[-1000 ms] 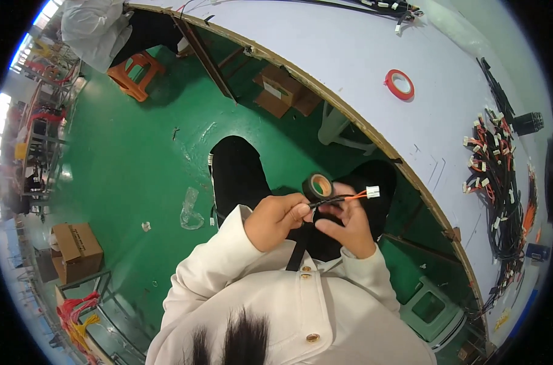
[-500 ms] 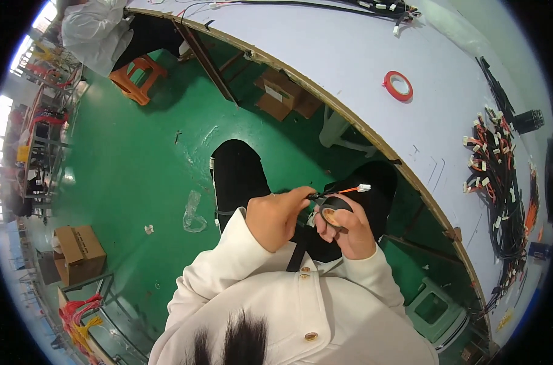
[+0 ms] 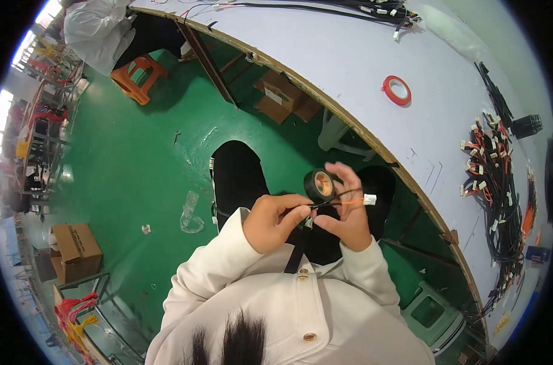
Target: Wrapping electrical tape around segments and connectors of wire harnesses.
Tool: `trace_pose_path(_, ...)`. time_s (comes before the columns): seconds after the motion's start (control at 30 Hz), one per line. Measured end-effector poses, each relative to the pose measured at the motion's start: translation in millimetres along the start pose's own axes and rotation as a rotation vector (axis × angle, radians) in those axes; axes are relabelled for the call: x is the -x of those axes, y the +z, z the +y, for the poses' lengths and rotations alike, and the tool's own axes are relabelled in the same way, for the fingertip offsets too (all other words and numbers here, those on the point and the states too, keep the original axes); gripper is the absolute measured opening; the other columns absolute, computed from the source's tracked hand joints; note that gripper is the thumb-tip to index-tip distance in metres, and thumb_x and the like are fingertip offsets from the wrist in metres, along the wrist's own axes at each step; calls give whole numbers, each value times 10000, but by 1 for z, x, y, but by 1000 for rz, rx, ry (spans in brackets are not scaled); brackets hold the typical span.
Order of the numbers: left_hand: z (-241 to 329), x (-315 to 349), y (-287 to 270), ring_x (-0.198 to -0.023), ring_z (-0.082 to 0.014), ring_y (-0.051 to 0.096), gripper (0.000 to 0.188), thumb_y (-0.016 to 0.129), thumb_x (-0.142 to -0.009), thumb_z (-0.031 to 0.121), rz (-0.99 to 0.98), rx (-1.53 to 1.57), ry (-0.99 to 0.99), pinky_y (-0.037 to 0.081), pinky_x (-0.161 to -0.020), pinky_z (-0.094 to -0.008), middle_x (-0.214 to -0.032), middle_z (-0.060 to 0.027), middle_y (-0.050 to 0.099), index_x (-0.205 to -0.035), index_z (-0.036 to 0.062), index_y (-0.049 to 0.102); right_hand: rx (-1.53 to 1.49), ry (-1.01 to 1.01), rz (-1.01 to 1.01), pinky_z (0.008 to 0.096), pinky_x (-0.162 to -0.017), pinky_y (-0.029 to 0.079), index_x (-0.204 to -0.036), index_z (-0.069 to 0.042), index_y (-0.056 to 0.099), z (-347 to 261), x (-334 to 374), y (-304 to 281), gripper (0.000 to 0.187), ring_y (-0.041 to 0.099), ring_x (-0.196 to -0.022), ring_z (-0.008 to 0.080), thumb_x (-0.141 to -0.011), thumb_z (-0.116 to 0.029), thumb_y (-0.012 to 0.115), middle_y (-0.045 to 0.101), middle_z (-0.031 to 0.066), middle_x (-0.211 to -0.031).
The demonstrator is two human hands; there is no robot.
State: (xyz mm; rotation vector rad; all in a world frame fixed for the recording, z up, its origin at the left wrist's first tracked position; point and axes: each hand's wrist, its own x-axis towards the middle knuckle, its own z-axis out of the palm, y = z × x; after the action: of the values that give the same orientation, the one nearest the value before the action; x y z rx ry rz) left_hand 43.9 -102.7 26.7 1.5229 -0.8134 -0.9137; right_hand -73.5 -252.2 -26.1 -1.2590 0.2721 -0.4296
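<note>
Over my lap, my left hand (image 3: 275,220) is closed, pinching a thin black cable between thumb and forefinger. From the pinch, orange and black wires (image 3: 348,202) run right to a white connector (image 3: 369,199), crossing in front of my right palm. My right hand (image 3: 349,213) is open, thumb and fingers spread apart around the wires. A roll of black tape (image 3: 319,185) hangs at the cable just above the pinch, beside the right fingers, its hole facing up toward me. Whether a strip of tape joins it to the cable is too small to tell.
A white worktable (image 3: 374,67) with a rough wooden edge curves along the far and right side. On it lie a red tape roll (image 3: 397,90) and a large bundle of black cables (image 3: 498,194). A green stool (image 3: 431,313), an orange stool (image 3: 138,79) and a cardboard box (image 3: 76,252) stand on the floor.
My right hand has opened and let go of the black tape roll, which has shifted up and left. The white connector has dropped slightly. My left hand still pinches the cable.
</note>
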Motion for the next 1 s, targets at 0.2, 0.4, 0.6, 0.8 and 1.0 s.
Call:
trace_pose_path(0.2,5,3,-6,-797,-115,560,253,516,-927,179,-50,61,-78,434,-751,-253,-835,-82,643,-923,-50,624,32,88,-311,296,-824,460,-1257,-39,386,-21,-23,3,641,528,-1004,152,-722,-138,725,481,87,-1129)
trace_pose_path(0.4,6,-1,-1,-704,-116,565,203,528,-915,139,48,-84,-42,442,-650,-245,-766,-89,641,-912,-36,629,-220,146,-186,285,-710,479,-1213,-44,395,-5,-8,15,560,553,-769,152,-717,-96,652,496,95,-1073)
trace_pose_path(0.6,-3,-1,7,-564,-263,599,93,569,-830,35,310,-335,199,460,-525,-304,-713,-167,611,-872,-12,637,-198,304,-125,231,-729,444,-1174,-9,493,-10,1,27,386,510,-847,99,-822,-122,603,525,49,-1031)
trace_pose_path(0.8,-10,-7,1,-480,-285,571,80,660,-770,104,425,-630,441,436,-435,-356,-563,-119,556,-835,65,636,-62,96,7,267,-851,409,-1112,-11,476,-10,1,37,334,502,-952,134,-803,-70,589,506,81,-1064)
trace_pose_path(1.0,-15,-6,5,-484,-273,577,77,649,-796,135,477,-611,429,440,-432,-349,-551,-106,558,-807,67,614,-134,206,81,264,-726,458,-1078,6,501,-8,2,39,280,534,-852,132,-823,-89,568,528,78,-1015)
